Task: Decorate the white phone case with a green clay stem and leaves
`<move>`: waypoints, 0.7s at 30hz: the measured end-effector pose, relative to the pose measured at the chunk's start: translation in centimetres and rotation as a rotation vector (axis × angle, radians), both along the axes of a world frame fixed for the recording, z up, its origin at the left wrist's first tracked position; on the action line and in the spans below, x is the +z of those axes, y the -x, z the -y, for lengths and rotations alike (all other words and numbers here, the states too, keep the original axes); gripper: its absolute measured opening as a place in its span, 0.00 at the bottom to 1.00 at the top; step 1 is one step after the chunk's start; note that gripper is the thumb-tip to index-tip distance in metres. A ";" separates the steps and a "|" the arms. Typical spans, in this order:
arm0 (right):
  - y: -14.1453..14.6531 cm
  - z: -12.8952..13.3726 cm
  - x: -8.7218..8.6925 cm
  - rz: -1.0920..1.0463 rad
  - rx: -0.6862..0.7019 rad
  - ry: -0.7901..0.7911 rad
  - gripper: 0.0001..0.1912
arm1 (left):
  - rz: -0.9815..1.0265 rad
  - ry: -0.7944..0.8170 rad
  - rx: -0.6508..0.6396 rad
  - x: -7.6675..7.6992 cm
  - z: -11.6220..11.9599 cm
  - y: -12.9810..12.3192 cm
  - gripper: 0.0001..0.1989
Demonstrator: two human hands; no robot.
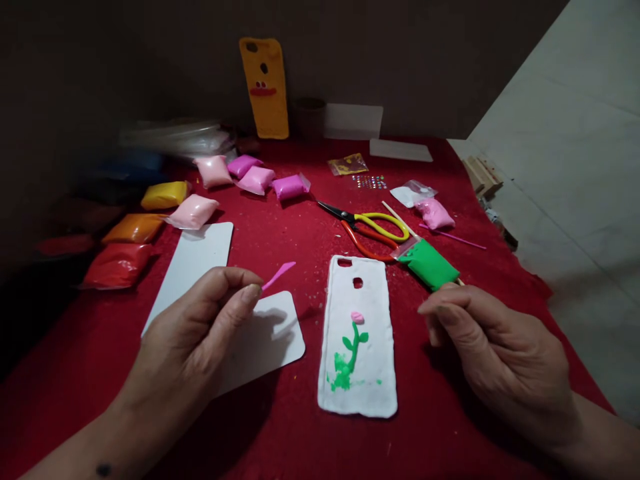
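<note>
My left hand point(200, 333) pinches a small pink modelling tool point(280, 274) with a flat, blade-like tip, held above a white board. To the right of it, a phone case point(375, 373) covered in white clay lies flat on the red cloth. On the case are a green clay stem with leaves point(355, 347), a smeared green patch point(341, 373) at its foot and a pink clay bud point(357, 318) on top. My right hand point(500, 353) hovers right of the case, thumb and fingertips pressed together; what they hold, if anything, is hidden.
Beyond the case lie scissors point(345, 216), a green clay packet point(429, 265) and a pink one point(435, 214). Several coloured clay packets point(167, 195) sit at left, near white boards point(200, 257). A yellow decorated phone case point(273, 117) leans against the back wall. The cloth ends at right.
</note>
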State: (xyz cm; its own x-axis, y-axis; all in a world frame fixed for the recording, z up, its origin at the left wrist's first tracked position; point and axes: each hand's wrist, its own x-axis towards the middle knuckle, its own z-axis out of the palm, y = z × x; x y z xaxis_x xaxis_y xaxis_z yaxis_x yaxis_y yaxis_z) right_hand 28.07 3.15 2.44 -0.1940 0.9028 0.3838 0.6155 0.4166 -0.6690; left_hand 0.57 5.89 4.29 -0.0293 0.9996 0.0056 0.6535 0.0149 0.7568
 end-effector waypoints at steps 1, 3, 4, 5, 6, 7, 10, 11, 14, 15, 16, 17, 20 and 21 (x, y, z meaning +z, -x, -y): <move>0.0 0.0 0.1 0.002 0.010 0.003 0.09 | 0.047 0.032 -0.002 0.1 -0.1 -0.1 0.13; 0.0 0.1 0.2 -0.010 0.005 0.011 0.09 | 0.104 0.104 -0.026 0.2 -0.2 -0.2 0.13; 0.0 0.2 0.2 -0.029 -0.013 0.021 0.09 | 0.116 0.128 -0.041 0.2 -0.2 -0.3 0.14; 0.1 0.2 0.2 -0.055 -0.033 0.032 0.10 | 0.120 0.143 -0.053 0.2 -0.2 -0.3 0.14; 0.1 0.3 0.1 -0.077 -0.045 0.043 0.10 | 0.119 0.150 -0.058 0.2 -0.2 -0.3 0.16; 0.1 0.3 0.0 -0.091 -0.050 0.048 0.10 | 0.119 0.145 -0.055 0.2 -0.2 -0.3 0.17; 0.0 0.1 -0.4 -0.102 -0.038 0.053 0.09 | 0.122 0.120 -0.025 0.1 -0.1 -0.4 0.16; 0.0 0.1 -0.4 -0.103 -0.039 0.052 0.09 | 0.124 0.112 -0.019 0.1 -0.1 -0.4 0.15; -0.2 0.0 -0.6 -0.104 -0.040 0.048 0.08 | 0.151 0.107 -0.016 -0.2 0.0 -0.5 0.13; -0.2 0.0 -0.6 -0.098 -0.042 0.045 0.08 | 0.168 0.110 -0.017 -0.2 0.0 -0.6 0.13; -0.2 -0.1 -0.6 -0.090 -0.042 0.043 0.08 | 0.193 0.118 -0.019 -0.3 0.0 -0.6 0.13; -0.2 -0.1 -0.6 -0.079 -0.041 0.040 0.08 | 0.224 0.130 -0.020 -0.4 0.0 -0.7 0.13; -0.2 -0.2 -0.8 -0.032 -0.027 0.014 0.09 | 0.295 0.167 -0.034 -0.6 0.1 -0.9 0.14; -0.1 -0.2 -0.8 -0.017 -0.017 0.006 0.09 | 0.300 0.189 -0.040 -0.8 0.2 -0.9 0.15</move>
